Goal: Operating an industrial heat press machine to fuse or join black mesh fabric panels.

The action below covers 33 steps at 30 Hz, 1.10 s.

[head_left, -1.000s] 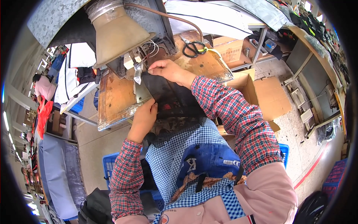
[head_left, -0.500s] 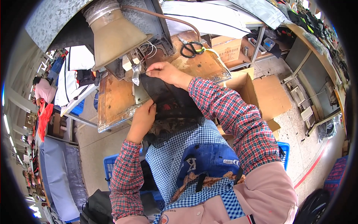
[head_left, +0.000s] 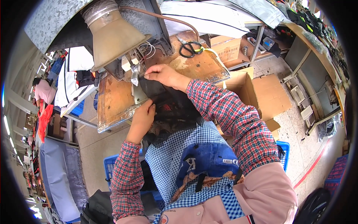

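- Right grip point(head_left: 167, 77): pinches upper edge of black mesh cloth point(head_left: 175, 106), just right of metal machine foot point(head_left: 134, 78).
- Left grip point(head_left: 142, 119): fingers curled, holding cloth's left edge.
- Cloth: sheer, creased, netlike lower down; lies between grips, drapes below them over checked apron point(head_left: 161, 158).

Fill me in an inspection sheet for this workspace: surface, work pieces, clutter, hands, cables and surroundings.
Surface: brown worktop, worn and stained, with shiny wrapping along its front edge.
Work pieces: black mesh fabric, running from beside a metal fitting down over the person's lap.
Clutter: black-handled scissors lying toward the back of the worktop.
Hands: left hand pinches the fabric's left edge; right hand pinches its upper end near the fitting.
Cables: loose white wires behind the fitting; brown hose above.
Surroundings: open cardboard box at right; another person at far left.
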### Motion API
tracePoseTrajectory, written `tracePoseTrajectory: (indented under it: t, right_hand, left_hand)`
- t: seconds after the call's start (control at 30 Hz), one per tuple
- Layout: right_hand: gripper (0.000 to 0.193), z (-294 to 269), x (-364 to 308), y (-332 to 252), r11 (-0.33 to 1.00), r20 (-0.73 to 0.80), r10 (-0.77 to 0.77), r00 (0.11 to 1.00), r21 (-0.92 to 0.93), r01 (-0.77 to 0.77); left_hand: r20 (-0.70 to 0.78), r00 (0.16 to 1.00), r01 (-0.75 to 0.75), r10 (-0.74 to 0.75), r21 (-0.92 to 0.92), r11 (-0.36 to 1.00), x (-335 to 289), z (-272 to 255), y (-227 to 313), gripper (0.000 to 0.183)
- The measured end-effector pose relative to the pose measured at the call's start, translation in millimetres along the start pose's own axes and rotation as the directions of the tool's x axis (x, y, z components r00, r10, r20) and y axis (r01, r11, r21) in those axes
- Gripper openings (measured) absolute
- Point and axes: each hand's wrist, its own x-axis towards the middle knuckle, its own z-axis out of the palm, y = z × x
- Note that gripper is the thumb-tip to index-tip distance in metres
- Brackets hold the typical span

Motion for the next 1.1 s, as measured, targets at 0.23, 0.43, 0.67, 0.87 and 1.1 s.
tracePoseTrajectory:
  t: [0.23, 0.43, 0.67, 0.87, 1.1]
  right_hand:
    - [0.023, -1, -16, -1, 0.954, 0.145, -0.174, 0.974, -0.221, 0.204]
    - [0.028, -87, -79, -39, 0.928, 0.103, -0.196, 0.975, -0.303, 0.218]
    - [0.055, -154, -158, -97, 0.333, -0.116, -0.34, 0.933, -0.943, 0.004]
    - [0.041, -33, -211, -138, 0.939, 0.665, 0.208, 0.717, -0.341, 0.045]
    - [0.015, -134, -238, -171, 0.935, 0.282, 0.124, 0.951, -0.354, -0.017]
  left_hand:
    - [0.033, 0.998, 0.048, -0.046, -0.052, 0.997, -12, 7, 9, 0.021]
    - [0.048, 0.997, 0.07, -0.066, -0.089, 0.994, -60, -18, 46, 0.029]
    - [-0.006, 0.999, -0.041, 0.041, -0.328, 0.944, -66, -12, 83, 0.024]
    - [0.06, 0.983, -0.094, 0.173, -0.647, 0.757, -61, -10, 138, 0.023]
    - [0.617, 0.785, 0.046, 0.05, -0.14, 0.989, -92, -53, 80, 0.031]
